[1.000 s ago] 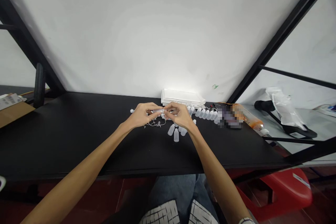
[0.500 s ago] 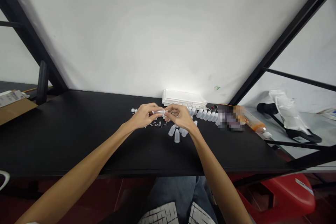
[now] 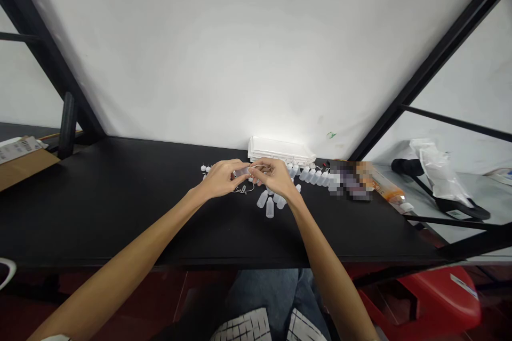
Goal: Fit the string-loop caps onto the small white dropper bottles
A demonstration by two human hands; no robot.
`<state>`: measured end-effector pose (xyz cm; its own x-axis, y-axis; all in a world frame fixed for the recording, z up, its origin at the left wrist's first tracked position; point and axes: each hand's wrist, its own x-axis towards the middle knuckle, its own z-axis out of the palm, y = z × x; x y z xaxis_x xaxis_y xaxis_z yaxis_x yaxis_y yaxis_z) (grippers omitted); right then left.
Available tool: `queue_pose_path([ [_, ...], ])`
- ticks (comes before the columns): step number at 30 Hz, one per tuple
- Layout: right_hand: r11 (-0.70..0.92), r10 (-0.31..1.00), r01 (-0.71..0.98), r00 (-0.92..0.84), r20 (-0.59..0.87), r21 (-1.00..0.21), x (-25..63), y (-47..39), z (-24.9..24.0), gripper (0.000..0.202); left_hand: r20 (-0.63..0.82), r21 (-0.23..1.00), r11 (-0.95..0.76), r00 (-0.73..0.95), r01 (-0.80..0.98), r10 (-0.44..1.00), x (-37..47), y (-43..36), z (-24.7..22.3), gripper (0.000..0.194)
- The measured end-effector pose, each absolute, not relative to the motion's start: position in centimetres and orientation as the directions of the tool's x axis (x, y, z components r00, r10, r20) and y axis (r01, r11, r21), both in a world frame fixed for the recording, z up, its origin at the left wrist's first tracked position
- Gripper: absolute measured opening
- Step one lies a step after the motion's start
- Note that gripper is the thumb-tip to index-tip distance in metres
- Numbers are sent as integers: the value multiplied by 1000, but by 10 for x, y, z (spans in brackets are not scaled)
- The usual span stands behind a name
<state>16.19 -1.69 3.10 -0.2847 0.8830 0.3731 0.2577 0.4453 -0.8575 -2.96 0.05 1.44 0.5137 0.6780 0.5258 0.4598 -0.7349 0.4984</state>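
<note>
Between my two hands lies a small translucent plastic bottle [image 3: 241, 172], held on its side above the black table. My left hand [image 3: 221, 178] is closed around the bottle's body. The fingers of my right hand [image 3: 273, 175] pinch its right end, where a thin white string shows; a cap there is mostly hidden by the fingertips. Below my right hand stand or lie several loose translucent bottles [image 3: 270, 208]. A tangle of white string [image 3: 245, 189] rests under my hands, and small white caps [image 3: 204, 168] sit just left of my left hand.
A row of similar bottles [image 3: 316, 176] runs to the right, by a stack of white sheets [image 3: 280, 149] against the wall. Further right lies an orange-labelled bottle [image 3: 390, 192]. A cardboard box [image 3: 28, 168] is at the far left, and a red stool [image 3: 440, 298] stands below.
My left hand has shifted slightly around the bottle, and its fingers cover the string more. My right fingers have turned a little at the bottle's end.
</note>
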Motion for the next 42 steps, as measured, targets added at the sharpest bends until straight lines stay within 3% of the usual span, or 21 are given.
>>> queue_pose_path([
  [5,401,911,230,-206,358,-887,176,-18,42,41,481,663,-623,402,415,779,-32,4,15,39],
  [8,428,904,343,-140,405,-836,188,-13,41,34,431,738,-565,387,370,815,-36,8,15,32],
  [12,454,857,640,-123,500,-620,191,-9,36,11,389,795,-507,361,333,847,-40,12,14,29],
  [15,435,845,786,-187,502,-439,183,-11,32,9,377,820,-483,346,307,859,-42,15,12,34],
  [21,455,844,885,-394,363,-97,157,-18,23,17,300,877,-407,372,254,878,-43,18,11,41],
  [24,507,830,862,-489,269,0,147,-21,18,23,288,886,-401,398,235,871,-42,16,13,37],
  [28,527,824,850,-518,228,25,144,-22,17,29,280,885,-406,435,230,856,-42,14,16,32],
  [36,332,904,943,-317,286,-5,147,-7,28,33,220,909,-353,465,221,857,-48,19,14,24],
  [42,363,902,929,-371,220,80,126,11,27,29,164,942,-286,500,178,851,-47,18,14,18],
])
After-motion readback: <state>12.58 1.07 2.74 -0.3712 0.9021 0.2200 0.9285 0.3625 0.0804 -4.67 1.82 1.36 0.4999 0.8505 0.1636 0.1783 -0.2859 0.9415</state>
